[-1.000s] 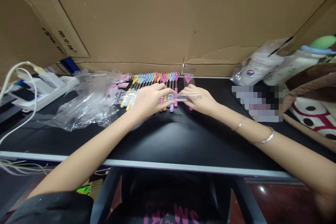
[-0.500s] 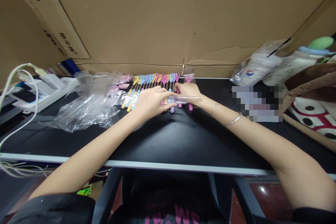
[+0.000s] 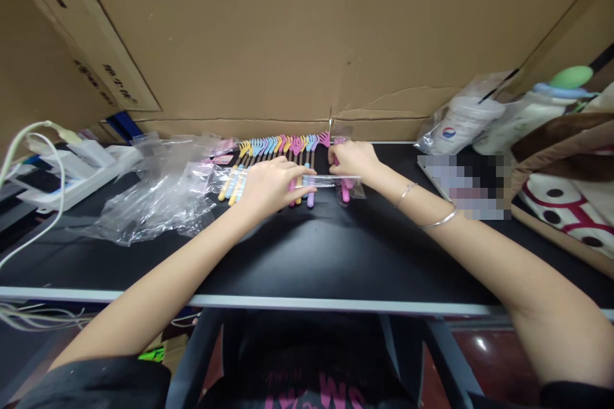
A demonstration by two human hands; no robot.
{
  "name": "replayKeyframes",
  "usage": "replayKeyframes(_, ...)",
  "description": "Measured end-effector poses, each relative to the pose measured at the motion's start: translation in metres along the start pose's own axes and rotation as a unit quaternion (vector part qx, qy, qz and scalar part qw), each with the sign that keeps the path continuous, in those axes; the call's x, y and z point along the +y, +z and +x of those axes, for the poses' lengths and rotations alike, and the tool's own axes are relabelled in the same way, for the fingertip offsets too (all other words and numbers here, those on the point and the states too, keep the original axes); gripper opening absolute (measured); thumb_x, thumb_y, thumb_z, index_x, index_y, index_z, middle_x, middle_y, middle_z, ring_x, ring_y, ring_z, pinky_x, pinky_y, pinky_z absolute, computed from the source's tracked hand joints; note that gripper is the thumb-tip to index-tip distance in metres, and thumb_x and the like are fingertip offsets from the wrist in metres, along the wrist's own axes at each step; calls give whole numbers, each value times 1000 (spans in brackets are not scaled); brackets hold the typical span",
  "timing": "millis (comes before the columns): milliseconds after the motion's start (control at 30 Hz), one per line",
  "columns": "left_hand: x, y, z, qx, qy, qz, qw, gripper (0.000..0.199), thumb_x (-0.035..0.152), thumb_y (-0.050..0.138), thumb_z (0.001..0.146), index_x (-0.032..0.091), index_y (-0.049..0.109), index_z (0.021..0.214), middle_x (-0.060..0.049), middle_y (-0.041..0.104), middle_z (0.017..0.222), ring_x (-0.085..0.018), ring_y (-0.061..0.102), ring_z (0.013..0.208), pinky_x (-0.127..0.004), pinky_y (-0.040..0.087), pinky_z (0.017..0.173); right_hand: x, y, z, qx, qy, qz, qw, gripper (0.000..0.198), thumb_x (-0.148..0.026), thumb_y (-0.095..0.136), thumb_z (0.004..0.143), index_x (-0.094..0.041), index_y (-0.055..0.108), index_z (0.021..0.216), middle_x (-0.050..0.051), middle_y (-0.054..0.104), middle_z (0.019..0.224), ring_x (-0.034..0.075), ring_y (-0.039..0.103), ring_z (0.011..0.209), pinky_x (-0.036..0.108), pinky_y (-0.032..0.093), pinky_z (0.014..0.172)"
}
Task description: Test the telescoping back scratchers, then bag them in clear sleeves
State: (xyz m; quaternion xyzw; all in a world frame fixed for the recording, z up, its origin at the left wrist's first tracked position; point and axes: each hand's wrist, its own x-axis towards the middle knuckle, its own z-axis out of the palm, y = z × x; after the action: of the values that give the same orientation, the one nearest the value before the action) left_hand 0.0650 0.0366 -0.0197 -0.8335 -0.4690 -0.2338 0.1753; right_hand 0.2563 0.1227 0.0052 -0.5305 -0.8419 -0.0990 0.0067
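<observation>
Several colourful back scratchers with small hand-shaped heads lie in a row at the back of the desk. My left hand is over the row, its thumb and fingers closed on a clear plastic bag that sticks out to the right. My right hand has its fingers curled round a pink back scratcher, whose head points up and left; much of its handle is hidden. Under my right hand lies another pink back scratcher in clear wrapping, partly covered.
A pile of clear bags lies on the left, beside a white power strip with cables. On the right are a bagged cup, a bottle, a blurred-out flat item and a fabric bag. Cardboard walls the back.
My right hand has shifted slightly right and lifted the pink back scratcher's handle, tilting it away from the row's end. My left hand stays nearly in place with the bag.
</observation>
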Motion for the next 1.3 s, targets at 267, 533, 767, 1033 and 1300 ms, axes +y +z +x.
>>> replayKeyframes(267, 4, -1, 0, -3, 3, 6, 1000, 36, 53, 57, 87, 27, 67, 110, -2, 73, 91, -19, 62, 84, -27, 39, 63, 32, -1, -36, 83, -16, -31, 996, 24, -28, 51, 82, -21, 67, 98, 8, 72, 84, 24, 67, 79, 29, 31, 57)
replayKeyframes(533, 20, 7, -7, 3, 65, -18, 998, 36, 50, 60, 87, 26, 63, 114, -1, 70, 100, -17, 62, 91, -26, 41, 69, 85, 7, -71, 146, -29, 344, 927, 22, -37, 50, 88, -21, 54, 104, 0, 61, 77, 12, 57, 59, 25, 40, 56)
replayKeyframes(767, 25, 8, -9, 43, 93, -24, 994, 36, 47, 58, 89, 28, 60, 119, 0, 69, 103, -16, 64, 85, -25, 41, 66, 90, 33, -90, 77, 20, 689, 721, 44, -41, 61, 83, -28, 36, 117, -3, 53, 93, 11, 58, 57, 31, 52, 57)
replayKeyframes(1033, 31, 8, -11, 31, 73, -48, 996, 33, 46, 60, 88, 28, 62, 116, 2, 69, 97, -14, 64, 83, -24, 41, 62, 80, 32, -96, 63, 63, 734, 674, 22, -27, 55, 85, -20, 51, 106, -3, 51, 75, 8, 47, 50, 24, 39, 48)
replayKeyframes(1300, 31, 7, -11, 29, 53, -53, 997, 30, 45, 65, 85, 29, 64, 111, 4, 69, 89, -12, 64, 76, -24, 37, 55, 86, 31, -101, 23, 18, 686, 727, 24, -42, 47, 94, -19, 51, 90, -6, 41, 55, 6, 35, 41, 22, 25, 41)
